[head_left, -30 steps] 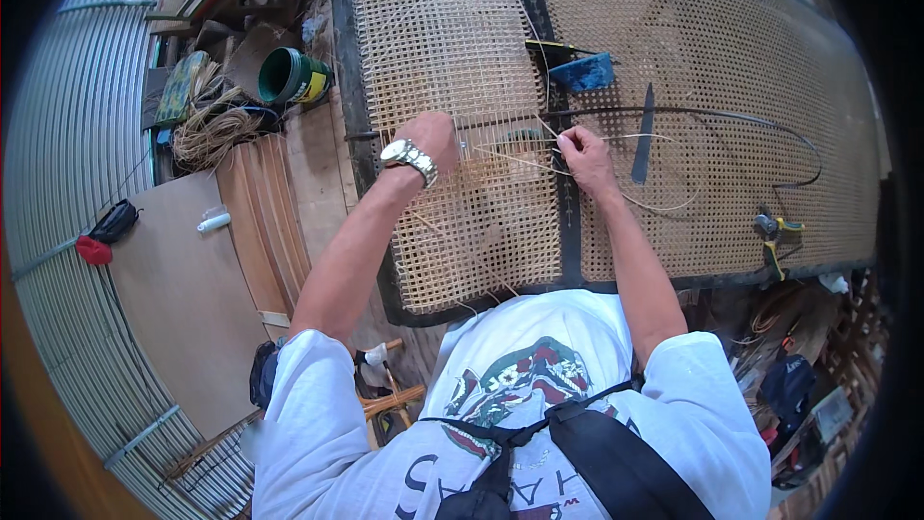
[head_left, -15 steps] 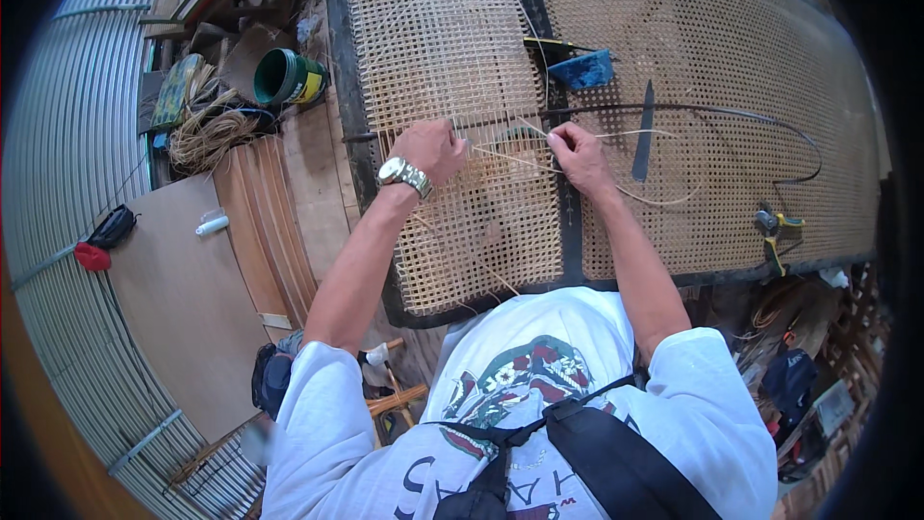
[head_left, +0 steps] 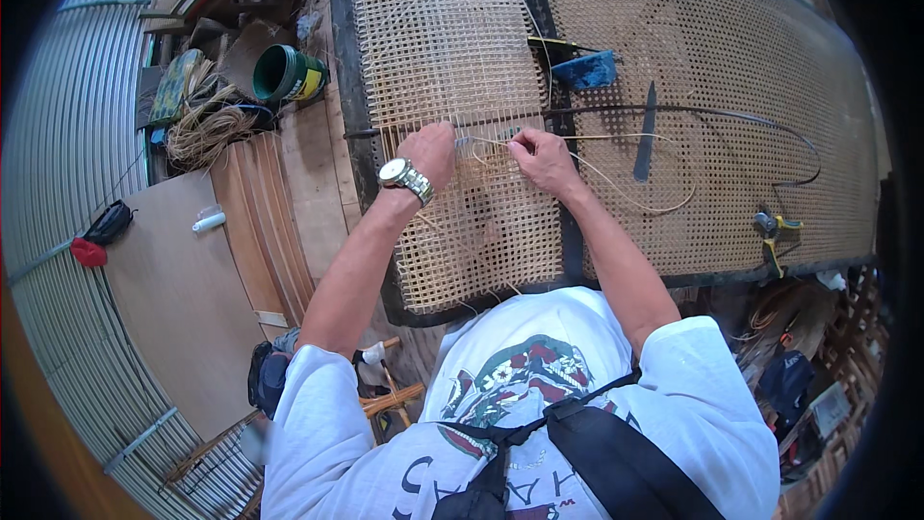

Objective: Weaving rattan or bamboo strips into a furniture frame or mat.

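Note:
A panel of woven cane webbing (head_left: 462, 29) in a dark frame (head_left: 541, 14) lies in front of me. My left hand (head_left: 426, 154), with a metal watch on its wrist, rests on the narrow left section, its fingers closed in a pinch. Just right of it, my right hand (head_left: 546, 162) pinches a thin pale cane strand (head_left: 630, 189) between thumb and forefinger. The strand spans the short gap between both hands, and its slack loops out over the right section. A long dark flexible rod (head_left: 712, 112) runs crosswise through the weave just beyond my hands.
On the panel lie a dark flat blade (head_left: 646, 130), a blue piece (head_left: 584, 70) beside a black-and-yellow tool, and yellow-handled pliers (head_left: 773, 231). To the left are a green bucket (head_left: 289, 75), a coil of cane (head_left: 207, 133) and wooden boards (head_left: 258, 212).
My right hand has moved left, closer to my left hand, drawing the strand along. The left hand has shifted only slightly.

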Available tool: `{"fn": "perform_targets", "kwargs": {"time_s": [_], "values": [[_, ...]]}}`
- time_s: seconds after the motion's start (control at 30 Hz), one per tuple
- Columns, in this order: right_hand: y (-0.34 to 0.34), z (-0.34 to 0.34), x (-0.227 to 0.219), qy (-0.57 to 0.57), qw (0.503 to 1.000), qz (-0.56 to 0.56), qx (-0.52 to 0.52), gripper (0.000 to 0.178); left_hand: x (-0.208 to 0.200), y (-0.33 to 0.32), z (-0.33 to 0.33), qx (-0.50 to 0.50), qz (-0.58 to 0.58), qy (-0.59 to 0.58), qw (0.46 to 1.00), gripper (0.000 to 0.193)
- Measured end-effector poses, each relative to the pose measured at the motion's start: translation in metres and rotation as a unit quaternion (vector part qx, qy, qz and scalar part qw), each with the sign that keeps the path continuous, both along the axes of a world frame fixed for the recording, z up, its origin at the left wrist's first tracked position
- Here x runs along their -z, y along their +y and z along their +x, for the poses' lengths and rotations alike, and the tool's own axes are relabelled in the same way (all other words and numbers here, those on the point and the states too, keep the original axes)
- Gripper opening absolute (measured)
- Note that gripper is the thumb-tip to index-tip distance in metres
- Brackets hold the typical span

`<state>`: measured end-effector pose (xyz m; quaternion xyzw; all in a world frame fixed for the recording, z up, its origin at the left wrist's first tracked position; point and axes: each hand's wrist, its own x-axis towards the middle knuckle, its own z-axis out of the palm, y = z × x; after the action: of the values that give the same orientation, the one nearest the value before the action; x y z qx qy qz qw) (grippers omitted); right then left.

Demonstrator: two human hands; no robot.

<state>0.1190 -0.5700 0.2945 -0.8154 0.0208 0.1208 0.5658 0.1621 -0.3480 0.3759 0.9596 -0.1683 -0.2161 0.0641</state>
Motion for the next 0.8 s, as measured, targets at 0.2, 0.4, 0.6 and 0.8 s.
{"fn": "perform_targets", "kwargs": {"time_s": [0.2,0.4,0.6,0.8], "values": [[0.005,0.005,-0.009,-0.082,0.995,-0.059,-0.021,0.022,0.006,0.005,-0.002,0.005,-0.019,-0.026,0.999,0.006],[0.027,0.013,-0.007,-0.015,0.998,-0.016,-0.051,0.024,0.008,0.006,0.002,-0.004,-0.013,-0.005,1.000,0.006],[0.046,0.022,-0.014,-0.009,0.995,-0.070,-0.064,0.033,-0.002,0.009,0.022,-0.092,-0.012,0.119,0.989,0.033],[0.027,0.040,-0.033,0.078,0.982,-0.137,-0.107,0.043,-0.038,0.055,-0.011,-0.186,-0.031,-0.016,0.982,0.022]]}}
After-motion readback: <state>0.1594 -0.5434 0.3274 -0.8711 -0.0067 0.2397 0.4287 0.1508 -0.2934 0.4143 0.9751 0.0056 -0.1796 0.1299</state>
